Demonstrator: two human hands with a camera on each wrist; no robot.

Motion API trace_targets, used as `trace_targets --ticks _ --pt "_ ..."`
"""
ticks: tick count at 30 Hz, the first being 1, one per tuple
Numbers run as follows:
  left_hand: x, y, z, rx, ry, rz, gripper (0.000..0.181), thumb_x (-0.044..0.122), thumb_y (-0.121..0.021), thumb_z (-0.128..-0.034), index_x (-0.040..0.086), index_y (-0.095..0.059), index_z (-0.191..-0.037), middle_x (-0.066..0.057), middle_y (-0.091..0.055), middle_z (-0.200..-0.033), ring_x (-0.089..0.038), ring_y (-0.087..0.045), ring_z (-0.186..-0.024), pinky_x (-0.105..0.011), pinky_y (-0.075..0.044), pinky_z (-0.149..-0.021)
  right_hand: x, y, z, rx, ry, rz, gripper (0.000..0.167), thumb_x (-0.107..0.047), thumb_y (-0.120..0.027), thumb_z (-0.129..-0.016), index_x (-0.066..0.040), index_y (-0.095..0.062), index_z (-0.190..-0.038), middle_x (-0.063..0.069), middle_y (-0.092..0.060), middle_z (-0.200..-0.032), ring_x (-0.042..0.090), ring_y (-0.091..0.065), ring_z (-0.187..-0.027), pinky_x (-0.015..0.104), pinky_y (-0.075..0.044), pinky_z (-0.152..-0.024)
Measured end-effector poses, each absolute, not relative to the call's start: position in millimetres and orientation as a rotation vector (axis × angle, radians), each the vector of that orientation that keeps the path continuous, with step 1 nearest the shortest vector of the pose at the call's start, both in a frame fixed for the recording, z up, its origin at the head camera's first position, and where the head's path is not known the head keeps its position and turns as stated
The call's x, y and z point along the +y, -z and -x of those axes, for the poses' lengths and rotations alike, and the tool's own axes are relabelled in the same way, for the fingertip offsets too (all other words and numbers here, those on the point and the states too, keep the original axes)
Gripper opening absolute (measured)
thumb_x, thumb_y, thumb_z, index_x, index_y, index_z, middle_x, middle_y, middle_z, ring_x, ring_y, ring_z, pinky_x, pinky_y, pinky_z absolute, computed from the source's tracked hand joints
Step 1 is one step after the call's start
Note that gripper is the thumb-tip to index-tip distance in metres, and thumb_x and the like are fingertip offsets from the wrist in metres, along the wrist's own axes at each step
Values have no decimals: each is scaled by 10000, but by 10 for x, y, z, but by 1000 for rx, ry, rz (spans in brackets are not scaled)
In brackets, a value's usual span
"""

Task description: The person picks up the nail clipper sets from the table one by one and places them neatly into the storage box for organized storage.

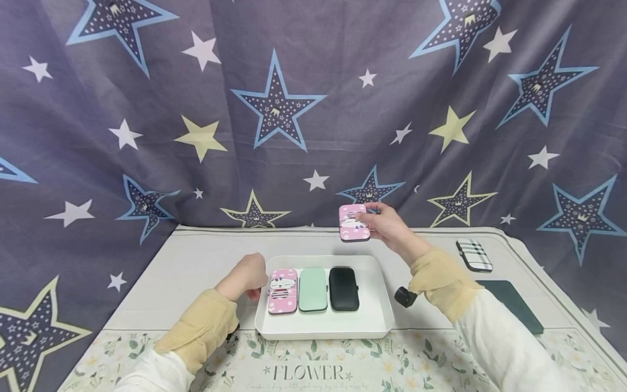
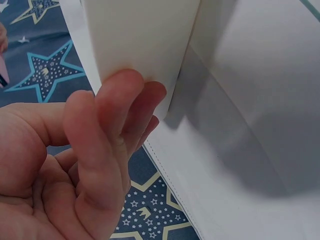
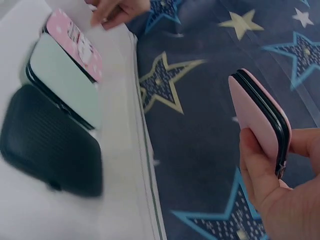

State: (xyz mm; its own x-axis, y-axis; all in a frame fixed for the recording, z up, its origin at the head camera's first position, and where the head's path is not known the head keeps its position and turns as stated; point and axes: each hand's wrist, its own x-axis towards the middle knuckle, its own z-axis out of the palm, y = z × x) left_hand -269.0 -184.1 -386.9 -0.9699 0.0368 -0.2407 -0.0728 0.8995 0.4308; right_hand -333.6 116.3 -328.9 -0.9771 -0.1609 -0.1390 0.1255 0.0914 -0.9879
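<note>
My right hand pinches a pink cat-print case above the table's back edge, thumb on its printed face. From the side, the right wrist view gives the case's dark seam between the fingers and thumb of that hand. At the white tray's left side is my left hand; in the left wrist view its bent fingertips touch the tray's outer wall. Inside the tray, left to right, lie another pink cat case, a mint green case and a black case.
A plaid case lies at the table's right, behind a dark green flat board partly hidden by the right sleeve. A small black object is beside the tray's right side. A starry curtain hangs behind the table.
</note>
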Motion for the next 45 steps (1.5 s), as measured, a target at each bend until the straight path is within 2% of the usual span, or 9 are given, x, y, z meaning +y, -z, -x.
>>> trace_targets --ticks 6,13,23,28,33,38,45 --pt "-1819 3894 2689 2856 -615 21 81 -63 -536 -787 -112 -598 -771 -86 -585 -467 -107 -552 -343 -182 -480 -367 895 3431 3260 2153 1936 74 542 -85 -571 -908 -6 -335 -1390 112 -564 -991 124 -608 -757 264 -570 -709" --pt "-1782 3886 2665 2900 -538 10 189 -37 -570 -805 -184 -600 -920 -65 -555 -426 -105 -533 -324 -152 -412 -315 597 3584 3153 2097 1943 107 510 -33 -582 -881 15 -372 -1343 121 -588 -951 132 -604 -716 276 -571 -664" --pt "-1786 3918 2674 2932 -543 0 147 -24 -572 -804 -149 -604 -875 -78 -562 -467 -93 -518 -325 -144 -391 -311 305 3800 3022 2071 1869 149 518 -31 -609 -863 -4 -382 -1327 118 -614 -930 145 -624 -708 293 -568 -651" --pt "-1819 3954 2682 2949 -549 -27 75 -33 -565 -785 -97 -594 -761 -71 -559 -447 -87 -512 -315 -149 -397 -311 147 3909 2950 2080 1800 162 538 -45 -618 -869 -11 -383 -1352 111 -578 -918 156 -628 -690 303 -577 -626" --pt "-1848 3971 2695 2951 -567 -35 109 -32 -543 -778 -24 -558 -670 -62 -556 -439 -87 -513 -310 -155 -399 -310 6 4001 2907 2074 1755 165 553 -61 -625 -877 -22 -375 -1369 117 -568 -942 181 -650 -737 327 -589 -671" --pt "-1849 3971 2699 2958 -595 -42 103 -32 -539 -776 -37 -575 -680 -60 -552 -436 -92 -517 -309 -166 -409 -314 -83 4069 2888 2101 1728 186 539 -68 -630 -878 -18 -386 -1356 139 -583 -976 217 -670 -800 352 -592 -703" --pt "-1837 3959 2694 2928 -595 -29 87 -32 -544 -789 -90 -599 -755 -67 -560 -443 -97 -528 -321 -168 -426 -326 -163 4192 2872 2132 1707 188 528 -60 -651 -862 -28 -410 -1331 119 -576 -929 210 -667 -756 341 -592 -650"
